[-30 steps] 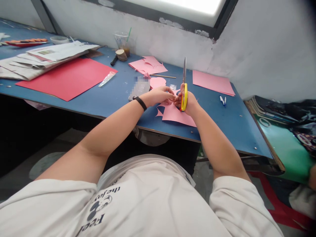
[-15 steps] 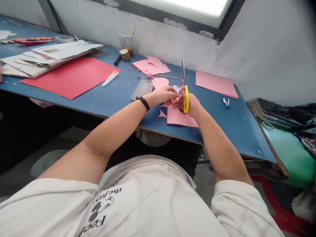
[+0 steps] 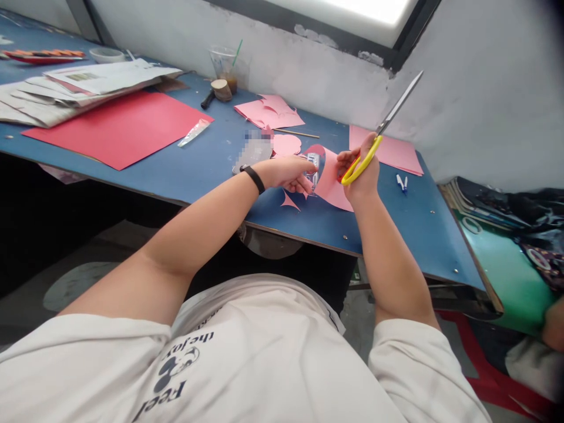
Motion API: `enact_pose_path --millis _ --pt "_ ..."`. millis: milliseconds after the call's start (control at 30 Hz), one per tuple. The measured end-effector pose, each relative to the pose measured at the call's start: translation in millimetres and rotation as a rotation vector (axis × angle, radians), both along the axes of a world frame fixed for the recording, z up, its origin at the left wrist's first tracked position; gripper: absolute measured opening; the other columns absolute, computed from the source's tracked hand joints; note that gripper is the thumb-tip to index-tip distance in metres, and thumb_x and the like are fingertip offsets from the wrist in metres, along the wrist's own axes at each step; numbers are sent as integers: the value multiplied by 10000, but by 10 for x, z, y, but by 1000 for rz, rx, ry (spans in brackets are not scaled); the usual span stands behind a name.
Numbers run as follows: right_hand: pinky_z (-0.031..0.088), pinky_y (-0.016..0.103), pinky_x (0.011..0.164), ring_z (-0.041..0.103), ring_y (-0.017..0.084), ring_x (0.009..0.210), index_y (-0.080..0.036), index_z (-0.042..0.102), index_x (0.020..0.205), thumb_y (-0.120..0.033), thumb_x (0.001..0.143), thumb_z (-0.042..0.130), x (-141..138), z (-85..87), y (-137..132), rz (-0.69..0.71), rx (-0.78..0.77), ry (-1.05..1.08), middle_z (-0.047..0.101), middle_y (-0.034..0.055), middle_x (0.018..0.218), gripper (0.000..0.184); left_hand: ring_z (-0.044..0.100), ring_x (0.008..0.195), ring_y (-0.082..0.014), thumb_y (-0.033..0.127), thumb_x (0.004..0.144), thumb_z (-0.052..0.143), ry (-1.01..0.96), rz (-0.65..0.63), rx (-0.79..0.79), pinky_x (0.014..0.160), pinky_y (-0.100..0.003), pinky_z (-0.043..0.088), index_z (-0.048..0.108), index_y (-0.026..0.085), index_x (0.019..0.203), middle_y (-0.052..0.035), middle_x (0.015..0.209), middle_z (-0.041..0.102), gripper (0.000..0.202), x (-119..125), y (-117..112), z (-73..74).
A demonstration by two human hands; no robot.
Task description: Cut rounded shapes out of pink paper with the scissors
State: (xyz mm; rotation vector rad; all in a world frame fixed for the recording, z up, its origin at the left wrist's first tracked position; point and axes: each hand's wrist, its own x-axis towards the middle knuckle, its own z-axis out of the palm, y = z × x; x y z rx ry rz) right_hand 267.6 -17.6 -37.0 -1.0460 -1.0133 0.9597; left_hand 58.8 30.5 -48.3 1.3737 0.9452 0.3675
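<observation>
My right hand [image 3: 365, 170] is closed round the yellow and red handles of a pair of scissors [image 3: 399, 106], whose blades point up and away to the right. A sheet of pink paper [image 3: 333, 183] curls upright against that hand's fingers; the exact grip on it is hidden. My left hand [image 3: 288, 174], with a black band at the wrist, is just left of the sheet, palm down with its fingers apart. Under its fingertips are small pink bits. A clear plastic piece with blue markings [image 3: 313, 163] shows between the hands. A pointed pink scrap [image 3: 289, 201] lies below the left hand.
Rounded pink cutouts [image 3: 286, 144] lie beside a phone-like grey object [image 3: 254, 150]. Behind are cut pink sheets [image 3: 271, 111], a thin stick [image 3: 297, 133] and a plastic cup [image 3: 224, 67]. Red paper [image 3: 127, 126] is left; pink sheets [image 3: 400, 154] and a blue-white clip-like item [image 3: 401, 184] are right.
My right hand has moved right and up with the scissors, which now tilt to the right. The pink sheet has lifted off the table and bent into a curl. My left hand stays nearly in place.
</observation>
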Motion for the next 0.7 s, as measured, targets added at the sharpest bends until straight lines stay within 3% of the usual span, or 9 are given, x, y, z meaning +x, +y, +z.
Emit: enact_pose_path --millis 133,267,400,567,700 --pt "519 333 502 775 236 743 -297 559 823 -1018 946 704 45 -60 42 -100 96 -11 665 12 743 746 786 736 -321 555 984 739 66 -116 -94 635 -358 553 775 212 990 -191 857 846 346 -12 -55 14" --pt "533 357 527 741 241 734 -287 565 824 -1095 943 595 -4 -97 -1 -60 124 -104 676 43 794 817 807 857 -337 584 1024 627 14 -173 -154 697 -395 616 821 216 922 -188 904 831 428 -13 -99 63" --pt "625 424 680 737 274 818 -290 578 858 -1088 965 570 -71 -104 -97 -2 120 -309 680 60 809 805 818 975 -334 586 1025 641 -32 -200 -148 805 -427 647 861 209 976 -170 922 801 439 -24 -97 89" --pt "602 432 789 648 248 828 -287 576 873 -847 951 848 -108 -98 -192 70 205 -749 585 -2 773 628 811 1010 -321 496 1032 613 26 -291 -161 870 -418 647 881 147 1039 -200 953 842 440 -27 -137 118" --pt "563 415 807 602 245 869 -277 566 880 -574 912 927 -143 -117 -213 164 203 -933 557 -18 766 469 824 1093 -313 323 871 706 10 -174 -184 981 -404 645 867 173 952 -123 825 815 234 -11 -174 131"
